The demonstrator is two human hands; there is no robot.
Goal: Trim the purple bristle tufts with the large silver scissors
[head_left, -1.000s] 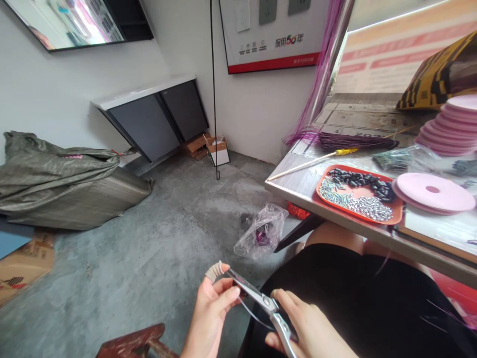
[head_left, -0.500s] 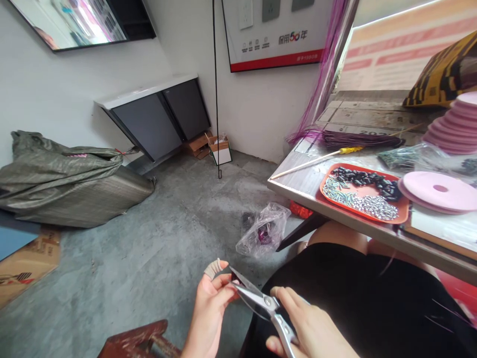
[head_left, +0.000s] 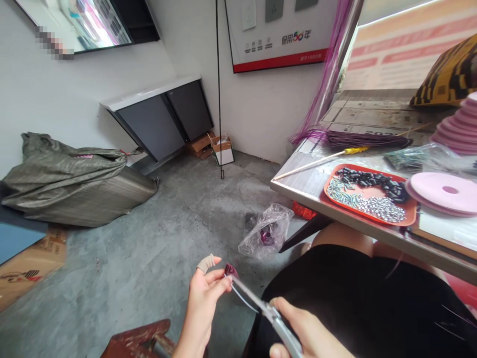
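My left hand (head_left: 203,296), a beige wrap around its index finger, pinches a small dark purple piece (head_left: 231,270) that looks ridged; its kind is too small to tell. A thin pale strand (head_left: 245,300) curves from the fingertips toward the scissors. My right hand (head_left: 311,328) grips metal scissors (head_left: 282,325) by the handles. Their blades are blurred and seen nearly edge-on, with the tips right beside the left fingertips and the purple piece. Both hands are in the air, left of my dark-clothed lap (head_left: 328,288).
On the table (head_left: 298,171) at right are an orange tray (head_left: 412,214) of small beads, pink discs (head_left: 447,191), a stick (head_left: 316,161) and purple strands (head_left: 365,140). A plastic bag (head_left: 268,233) lies on the floor. A reddish stool (head_left: 137,338) stands near my left forearm.
My left hand has shifted slightly left, showing more of the purple piece. The scissors, whose blades were spread at it, have turned edge-on, and their tips sit lower.
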